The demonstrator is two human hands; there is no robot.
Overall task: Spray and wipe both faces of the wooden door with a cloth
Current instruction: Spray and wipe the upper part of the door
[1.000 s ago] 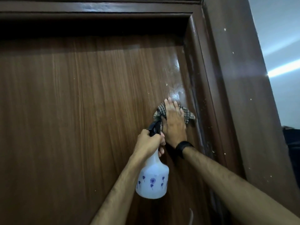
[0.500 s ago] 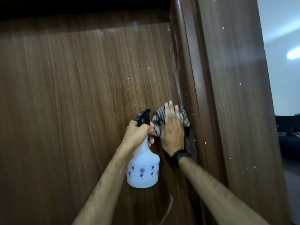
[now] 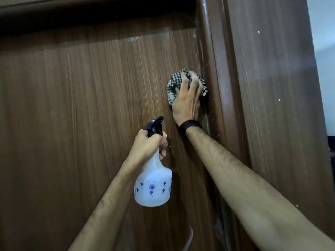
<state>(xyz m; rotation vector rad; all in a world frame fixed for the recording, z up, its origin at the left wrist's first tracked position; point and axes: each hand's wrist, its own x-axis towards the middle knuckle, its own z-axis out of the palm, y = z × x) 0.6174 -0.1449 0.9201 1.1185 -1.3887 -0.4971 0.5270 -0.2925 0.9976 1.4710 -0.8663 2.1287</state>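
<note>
Right hand [image 3: 186, 98] flat on cloth [image 3: 175, 86]

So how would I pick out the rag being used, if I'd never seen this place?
Find the big brown wooden door and follow it to its right edge, where it meets the door frame. There the right hand presses a crumpled cloth against the wood. It is the only checked fabric, dark and pale, unlike the smooth white spray bottle the left hand grips lower down.
</note>
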